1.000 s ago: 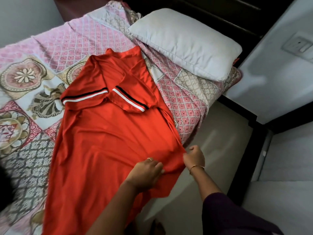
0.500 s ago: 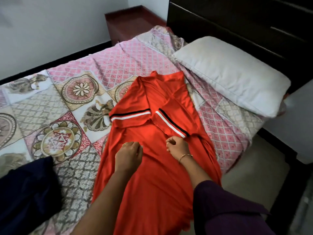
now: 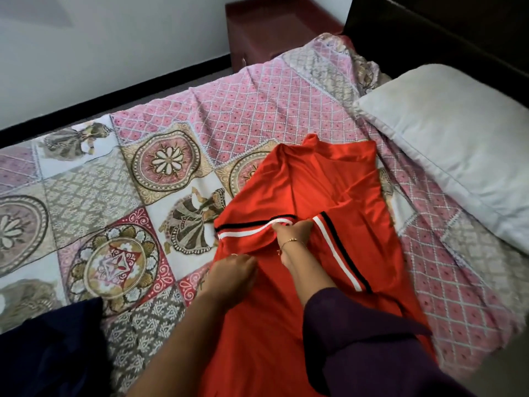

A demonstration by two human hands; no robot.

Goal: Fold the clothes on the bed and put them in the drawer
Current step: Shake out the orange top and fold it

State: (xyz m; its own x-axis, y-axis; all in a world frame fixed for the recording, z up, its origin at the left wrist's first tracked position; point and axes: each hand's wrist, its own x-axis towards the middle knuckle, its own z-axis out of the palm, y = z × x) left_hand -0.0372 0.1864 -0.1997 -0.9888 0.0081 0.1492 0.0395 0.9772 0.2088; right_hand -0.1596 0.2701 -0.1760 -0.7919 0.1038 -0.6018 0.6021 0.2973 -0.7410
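Observation:
A red shirt (image 3: 323, 196) with black-and-white striped sleeve cuffs lies lengthwise on the patterned bedspread (image 3: 177, 133), both sleeves folded inward. My right hand (image 3: 292, 233) pinches the striped cuff of the left sleeve near the shirt's middle. My left hand (image 3: 232, 273) grips a bunch of the red fabric at the shirt's left edge, just below that sleeve. The shirt's lower part runs out of view under my arms.
A white pillow (image 3: 458, 144) lies at the bed's right end against a dark headboard (image 3: 429, 32). A dark blue garment (image 3: 48, 351) sits at the lower left. A dark red cabinet (image 3: 272, 27) stands beyond the bed by the white wall.
Both hands moved up the shirt from its hem at the bed's edge to the sleeves. My right hand has taken the left sleeve's striped cuff, and my left hand has taken the side fabric.

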